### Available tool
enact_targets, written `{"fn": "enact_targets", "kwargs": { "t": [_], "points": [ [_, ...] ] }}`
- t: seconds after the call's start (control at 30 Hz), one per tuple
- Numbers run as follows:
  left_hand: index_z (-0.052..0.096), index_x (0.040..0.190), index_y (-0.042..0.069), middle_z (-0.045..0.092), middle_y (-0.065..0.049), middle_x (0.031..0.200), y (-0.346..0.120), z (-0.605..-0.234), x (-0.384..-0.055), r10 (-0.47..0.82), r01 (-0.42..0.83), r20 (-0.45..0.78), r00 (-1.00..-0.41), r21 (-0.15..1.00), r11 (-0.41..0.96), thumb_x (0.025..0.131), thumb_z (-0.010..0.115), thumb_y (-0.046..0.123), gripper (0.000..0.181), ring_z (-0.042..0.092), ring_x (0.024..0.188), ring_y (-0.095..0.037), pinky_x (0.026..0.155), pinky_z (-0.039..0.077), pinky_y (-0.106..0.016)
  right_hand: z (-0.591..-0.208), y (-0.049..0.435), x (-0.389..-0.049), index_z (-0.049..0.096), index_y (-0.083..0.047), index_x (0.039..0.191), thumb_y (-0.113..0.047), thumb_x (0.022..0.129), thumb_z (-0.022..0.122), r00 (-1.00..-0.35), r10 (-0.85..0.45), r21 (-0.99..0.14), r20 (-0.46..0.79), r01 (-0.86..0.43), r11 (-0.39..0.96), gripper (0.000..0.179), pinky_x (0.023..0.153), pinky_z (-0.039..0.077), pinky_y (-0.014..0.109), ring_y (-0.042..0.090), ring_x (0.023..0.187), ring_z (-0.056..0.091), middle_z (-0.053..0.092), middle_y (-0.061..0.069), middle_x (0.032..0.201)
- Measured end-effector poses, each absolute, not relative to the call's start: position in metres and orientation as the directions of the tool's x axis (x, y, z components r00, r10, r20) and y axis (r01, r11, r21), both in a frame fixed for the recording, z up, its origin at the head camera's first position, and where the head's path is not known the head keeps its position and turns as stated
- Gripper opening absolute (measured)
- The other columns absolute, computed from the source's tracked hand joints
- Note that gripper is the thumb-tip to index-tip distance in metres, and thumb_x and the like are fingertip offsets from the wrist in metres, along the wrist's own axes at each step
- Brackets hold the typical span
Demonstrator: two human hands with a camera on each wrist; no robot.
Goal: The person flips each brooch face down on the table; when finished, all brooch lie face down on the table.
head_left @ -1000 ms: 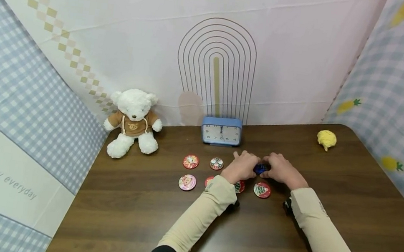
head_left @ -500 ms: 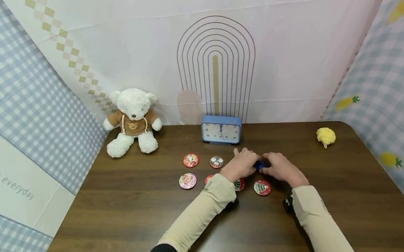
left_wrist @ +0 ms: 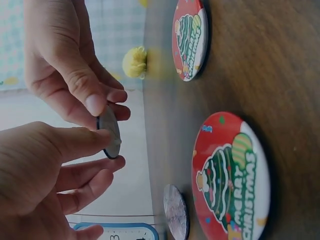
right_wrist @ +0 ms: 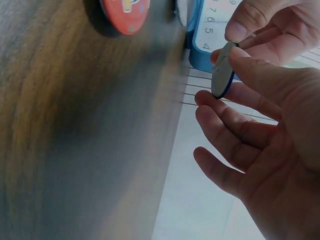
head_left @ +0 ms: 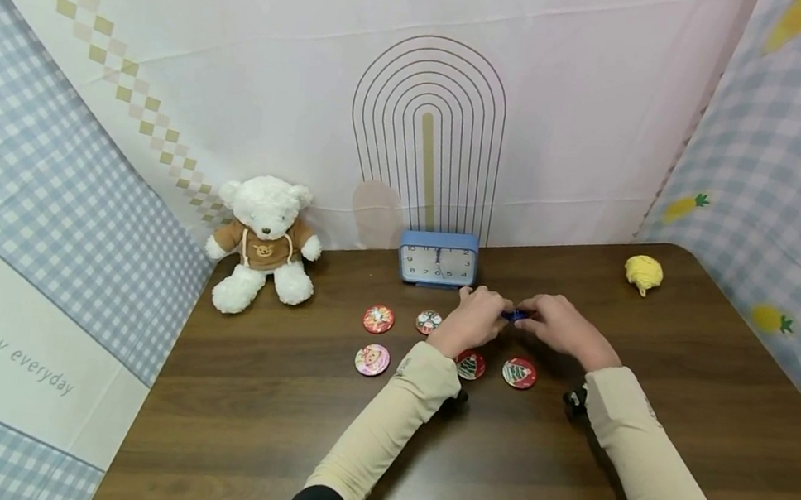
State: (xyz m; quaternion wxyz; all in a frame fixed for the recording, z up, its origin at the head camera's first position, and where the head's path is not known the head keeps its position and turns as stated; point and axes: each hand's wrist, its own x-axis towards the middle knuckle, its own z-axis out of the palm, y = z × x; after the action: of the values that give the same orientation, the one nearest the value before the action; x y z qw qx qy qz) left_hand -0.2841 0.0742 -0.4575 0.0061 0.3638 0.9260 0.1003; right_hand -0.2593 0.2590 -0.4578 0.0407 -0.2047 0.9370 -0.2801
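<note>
Between my two hands is a round badge, held off the table with its blue front edge showing from above. My left hand pinches one side of it between thumb and fingers. The opposite side is gripped by my right hand, thumb toward me. In the left wrist view the flat grey back of the badge faces the camera, tilted nearly upright. Two red badges with Christmas trees, one left and one right, lie on the table just below the hands.
More round badges lie to the left: a red one, a pink one and a dark patterned one. A blue clock and a white teddy bear stand along the wall. A yellow ball-shaped thing sits back right.
Both hands have shifted slightly away from me with the badge. Its blue front, broad in view before, has tipped to a thin edge.
</note>
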Motion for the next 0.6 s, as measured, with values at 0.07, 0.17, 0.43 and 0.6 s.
{"fn": "enact_targets", "kwargs": {
  "t": [0.07, 0.17, 0.43, 0.6],
  "points": [
    [0.075, 0.120, 0.020, 0.073, 0.001, 0.115, 0.0731, -0.4569, -0.2845, 0.678, 0.677, 0.068, -0.732, 0.191, 0.711, 0.100, 0.065, 0.018, 0.023, 0.059, 0.104, -0.023, 0.087, 0.037, -0.044, -0.4569, 0.2591, -0.2589, 0.070, 0.008, 0.113, -0.006, 0.096, 0.067, -0.913, -0.403, -0.543, 0.061, -0.370, 0.754, 0.023, 0.074, 0.054, 0.043, 0.023, 0.086, 0.065, 0.072, 0.018, 0.104],
    [0.075, 0.120, 0.019, 0.073, 0.000, 0.114, 0.0719, -0.4573, -0.2851, 0.682, 0.682, 0.077, -0.727, 0.192, 0.706, 0.101, 0.062, 0.015, 0.023, 0.061, 0.103, -0.023, 0.088, 0.038, -0.043, -0.4563, 0.2590, -0.2580, 0.073, 0.006, 0.109, -0.005, 0.097, 0.066, -0.914, -0.393, -0.534, 0.101, -0.383, 0.754, 0.018, 0.072, 0.052, 0.042, 0.021, 0.080, 0.062, 0.073, 0.016, 0.100],
    [0.077, 0.112, 0.017, 0.074, 0.001, 0.102, 0.0677, -0.4561, -0.2841, 0.676, 0.682, 0.106, -0.729, 0.191, 0.706, 0.096, 0.063, 0.006, 0.024, 0.065, 0.095, -0.022, 0.083, 0.041, -0.041, -0.4600, 0.2579, -0.2538, 0.073, 0.005, 0.108, 0.002, 0.097, 0.062, -0.924, -0.353, -0.537, 0.147, -0.374, 0.756, 0.016, 0.079, 0.053, 0.049, 0.025, 0.086, 0.065, 0.073, 0.017, 0.101],
    [0.077, 0.106, 0.018, 0.074, 0.002, 0.096, 0.0651, -0.4525, -0.2836, 0.651, 0.665, 0.144, -0.745, 0.236, 0.709, 0.097, 0.063, 0.007, 0.019, 0.068, 0.091, -0.022, 0.087, 0.046, -0.046, -0.4622, 0.2566, -0.2520, 0.074, 0.004, 0.105, 0.001, 0.097, 0.064, -0.932, -0.316, -0.557, 0.178, -0.360, 0.748, 0.014, 0.073, 0.051, 0.044, 0.022, 0.079, 0.060, 0.073, 0.015, 0.097]
  ]
}}
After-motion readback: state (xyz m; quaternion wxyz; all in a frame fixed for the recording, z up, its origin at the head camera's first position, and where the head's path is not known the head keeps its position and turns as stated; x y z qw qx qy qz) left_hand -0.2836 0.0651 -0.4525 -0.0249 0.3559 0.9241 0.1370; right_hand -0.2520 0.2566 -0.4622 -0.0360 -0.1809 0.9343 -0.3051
